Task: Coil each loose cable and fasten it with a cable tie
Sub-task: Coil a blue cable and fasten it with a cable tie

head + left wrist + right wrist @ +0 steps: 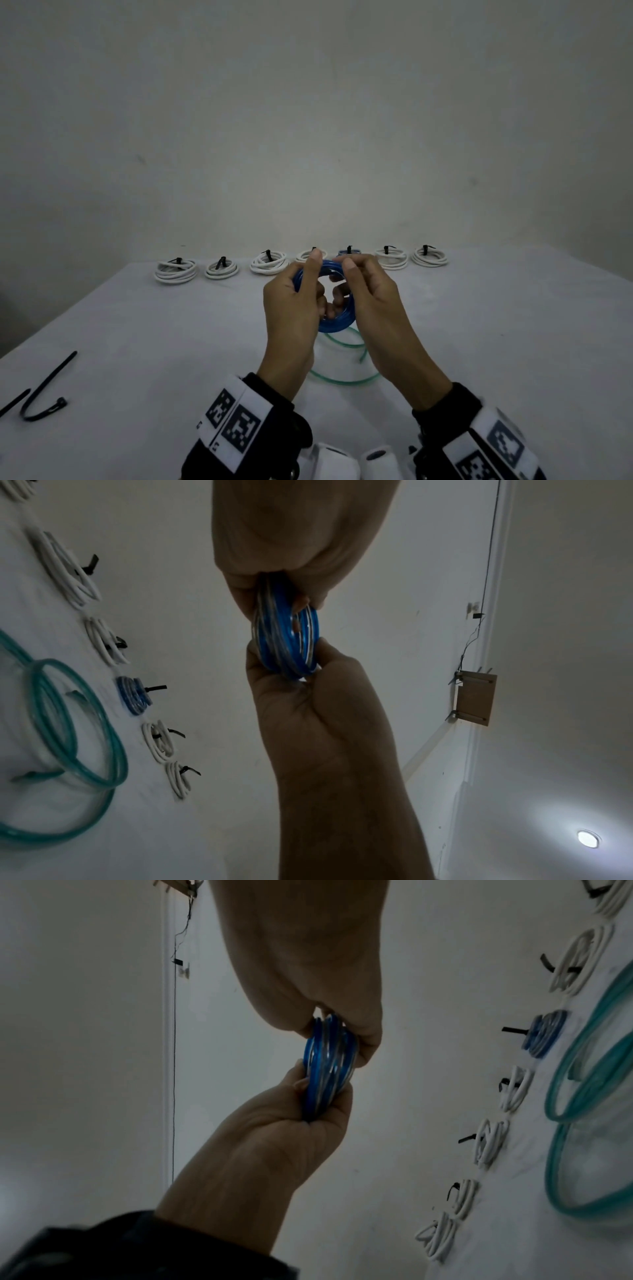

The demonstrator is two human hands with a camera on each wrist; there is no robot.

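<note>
Both hands hold a coiled blue cable (pixel 337 320) upright above the middle of the table. My left hand (pixel 313 284) grips its left side, thumb on the top edge and fingers curled through the ring. My right hand (pixel 346 277) pinches the top right of the coil. In the left wrist view the left hand (pixel 274 588) comes from above and the right hand (pixel 308 691) from below, both round the blue coil (pixel 284 642). The right wrist view shows the right hand (pixel 335 1026) above, the left hand (pixel 308 1112) below, and the coil (pixel 329 1069) between them. No tie shows on this coil.
A loose green cable (pixel 342 373) lies in wide loops on the white table (pixel 171 342) under my hands. Along the far edge stands a row of tied coils, several white (pixel 176 270) and one blue (pixel 349 251). Black cable ties (pixel 44 394) lie at the near left.
</note>
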